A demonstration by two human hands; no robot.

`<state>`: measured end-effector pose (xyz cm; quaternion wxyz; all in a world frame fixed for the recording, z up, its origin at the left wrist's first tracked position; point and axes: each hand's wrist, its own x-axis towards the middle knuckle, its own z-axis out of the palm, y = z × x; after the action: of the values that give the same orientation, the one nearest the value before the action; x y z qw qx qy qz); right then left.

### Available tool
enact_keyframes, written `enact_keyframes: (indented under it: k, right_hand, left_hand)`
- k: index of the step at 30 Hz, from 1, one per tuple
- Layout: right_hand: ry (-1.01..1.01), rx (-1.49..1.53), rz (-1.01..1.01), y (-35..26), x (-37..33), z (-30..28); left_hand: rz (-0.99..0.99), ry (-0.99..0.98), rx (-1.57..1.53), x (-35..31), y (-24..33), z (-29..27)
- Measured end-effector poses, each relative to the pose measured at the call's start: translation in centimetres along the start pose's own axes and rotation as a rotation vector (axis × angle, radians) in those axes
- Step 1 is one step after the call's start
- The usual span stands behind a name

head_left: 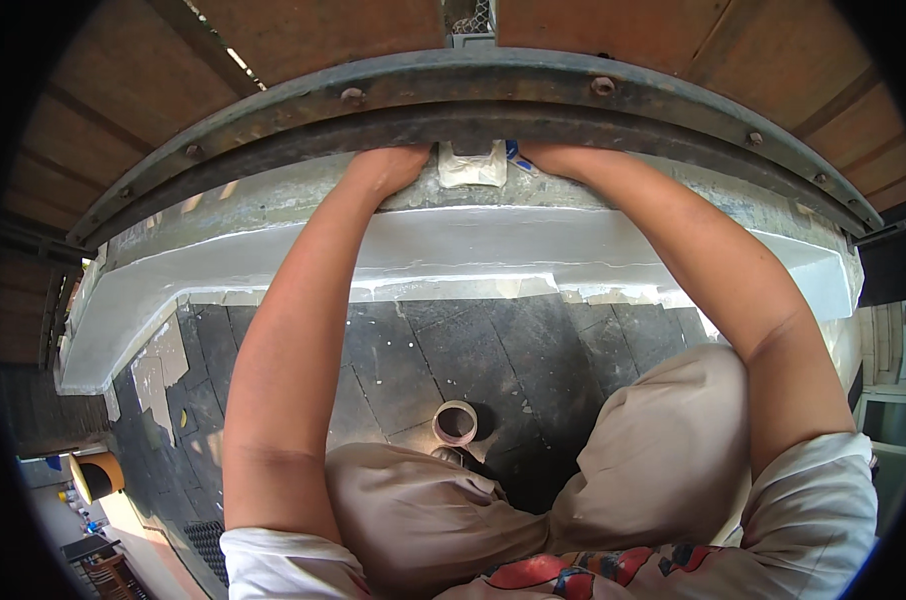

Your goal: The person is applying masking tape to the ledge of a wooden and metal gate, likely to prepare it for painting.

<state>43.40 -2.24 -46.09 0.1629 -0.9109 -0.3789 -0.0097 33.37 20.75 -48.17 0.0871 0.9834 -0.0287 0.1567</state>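
Both my arms reach forward under a dark bolted metal rail (pixel 473 85). My left hand (pixel 401 166) is at the rail's underside, left of a white-coated block (pixel 473 170); its fingers are hidden. On the block's right side is my right hand (pixel 553 160), its fingers also mostly out of sight beneath the rail. A small blue and white object (pixel 515 153) shows against the right fingertips; its kind and whether it is gripped cannot be made out. Below the hands runs a concrete ledge (pixel 273 200) with a white-painted face (pixel 453 240).
On dark floor tiles (pixel 393 330) between my legs stands a round, hollow, pale-rimmed object (pixel 455 424). White paint patches (pixel 161 375) mark the floor's left side. Brown panels (pixel 363 30) rise behind the rail. A yellow and black object (pixel 97 476) stands at far left.
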Motion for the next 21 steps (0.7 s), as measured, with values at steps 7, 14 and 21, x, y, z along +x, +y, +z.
enact_keyframes:
  k: [7, 14, 21]
  right_hand:
    - [0.095, -0.021, -0.145, -1.1, 0.7, -1.3]
    - [0.014, -0.047, 0.008, -0.4, 0.2, -0.5]
    - [-0.036, -0.101, -0.014, -0.4, 0.7, -0.6]
  left_hand:
    - [-0.13, -0.066, -0.134, 0.9, 2.0, -1.1]
    - [0.021, 0.046, 0.13, -0.5, 1.2, -1.0]
    - [-0.251, 0.057, -0.142, -1.9, 2.7, -1.3]
